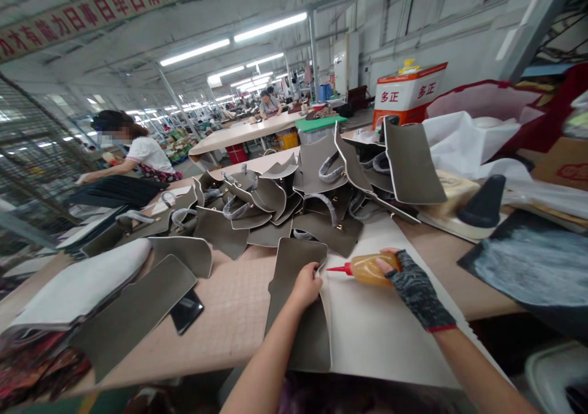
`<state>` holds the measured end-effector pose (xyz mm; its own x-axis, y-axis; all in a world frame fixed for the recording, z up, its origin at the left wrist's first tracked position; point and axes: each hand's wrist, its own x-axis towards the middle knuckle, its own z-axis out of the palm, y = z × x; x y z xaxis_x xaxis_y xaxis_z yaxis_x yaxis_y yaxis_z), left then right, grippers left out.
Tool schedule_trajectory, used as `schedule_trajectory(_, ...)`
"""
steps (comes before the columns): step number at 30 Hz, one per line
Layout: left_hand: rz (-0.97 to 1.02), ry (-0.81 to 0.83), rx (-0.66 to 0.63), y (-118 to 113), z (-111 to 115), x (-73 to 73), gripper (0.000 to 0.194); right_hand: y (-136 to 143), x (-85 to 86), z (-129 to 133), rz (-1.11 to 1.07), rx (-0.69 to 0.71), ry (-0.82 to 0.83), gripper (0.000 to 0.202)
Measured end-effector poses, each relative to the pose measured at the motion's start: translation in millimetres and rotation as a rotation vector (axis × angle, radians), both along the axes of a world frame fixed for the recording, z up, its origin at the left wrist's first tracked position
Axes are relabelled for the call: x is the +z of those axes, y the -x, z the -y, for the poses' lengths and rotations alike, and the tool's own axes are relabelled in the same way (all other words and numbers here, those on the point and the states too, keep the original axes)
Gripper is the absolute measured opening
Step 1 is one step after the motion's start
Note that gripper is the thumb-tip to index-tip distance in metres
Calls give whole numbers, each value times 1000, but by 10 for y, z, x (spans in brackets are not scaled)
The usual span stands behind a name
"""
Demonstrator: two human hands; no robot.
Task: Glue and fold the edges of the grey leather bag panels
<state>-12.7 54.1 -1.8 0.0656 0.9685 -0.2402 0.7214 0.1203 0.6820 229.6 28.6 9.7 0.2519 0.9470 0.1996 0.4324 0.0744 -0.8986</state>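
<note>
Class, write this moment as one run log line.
left hand: on grey-brown panel; right hand: gloved, holding amber bottle; red nozzle: pointing toward panel; beyond: piled grey-brown pieces

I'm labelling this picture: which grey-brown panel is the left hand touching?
The panel running under the left hand, left of the red-tipped squeeze bottle. That hand holds its right edge; the other panels lie apart from it.

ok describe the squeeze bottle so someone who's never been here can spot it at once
Find the long table, then the white sheet on its near right part. Over that sheet, the right hand, in a dark knit glove, holds the squeeze bottle on its side. Its amber body and pointed red nozzle set it apart from the grey-brown panel beside it.
</note>
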Motion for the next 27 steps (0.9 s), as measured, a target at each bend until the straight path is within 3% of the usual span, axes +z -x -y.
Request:
schedule_trajectory(6, 166, 67, 28, 28, 6, -86, 50, 130, 14, -128, 29, -22, -43, 39)
schedule_trajectory(12, 264, 94, 53, 31, 6, -101, 49, 138, -81, -229, 43, -12, -52, 39)
schedule_trajectory(18, 305, 110, 53, 44, 7, -99, 50, 107, -134, -294, 69, 5, -81, 36)
schedule_trajectory(27, 311, 111, 54, 38, -7, -115, 51, 71, -71, -406, 96, 23, -50, 32)
